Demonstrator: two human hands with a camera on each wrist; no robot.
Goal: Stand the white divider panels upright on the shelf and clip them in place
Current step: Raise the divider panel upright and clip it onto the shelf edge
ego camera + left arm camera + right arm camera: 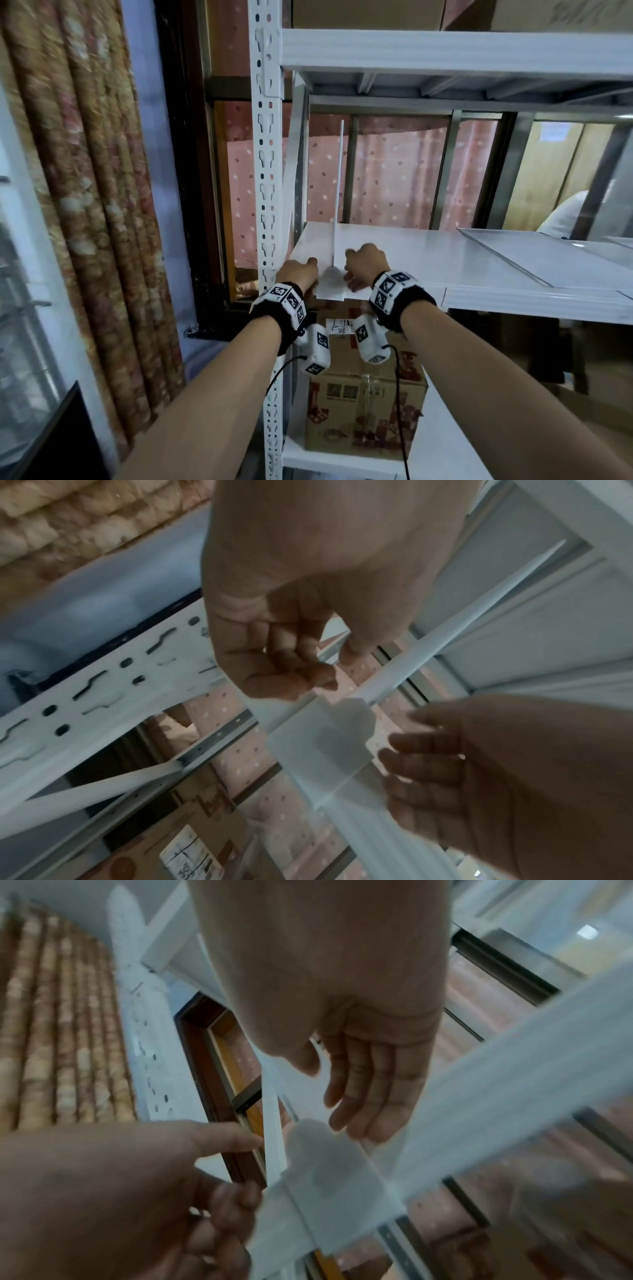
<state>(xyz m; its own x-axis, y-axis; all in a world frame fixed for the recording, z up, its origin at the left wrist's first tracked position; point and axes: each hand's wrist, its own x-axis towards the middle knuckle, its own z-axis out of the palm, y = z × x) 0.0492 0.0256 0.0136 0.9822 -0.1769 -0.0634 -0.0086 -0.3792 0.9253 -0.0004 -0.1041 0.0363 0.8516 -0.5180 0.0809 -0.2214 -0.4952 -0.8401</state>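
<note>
One white divider panel (338, 192) stands upright, edge-on to me, near the left end of the white shelf (445, 263). A translucent white clip (330, 286) sits over the shelf's front lip at the panel's foot. My left hand (297, 274) is just left of the clip (322, 742). Its fingers (284, 666) are curled against the lip and hold nothing that I can see, and its thumb reaches to the panel's (428, 647) base. My right hand (364, 263) is just right of the clip (335, 1177); its fingers (363, 1096) are straight beside the clip.
More white panels (548, 253) lie flat on the shelf to the right. The slotted white upright (269, 171) stands close by my left hand. Another shelf (445, 51) spans overhead, and a cardboard box (366, 411) sits on the shelf below. A curtain (85, 171) hangs at left.
</note>
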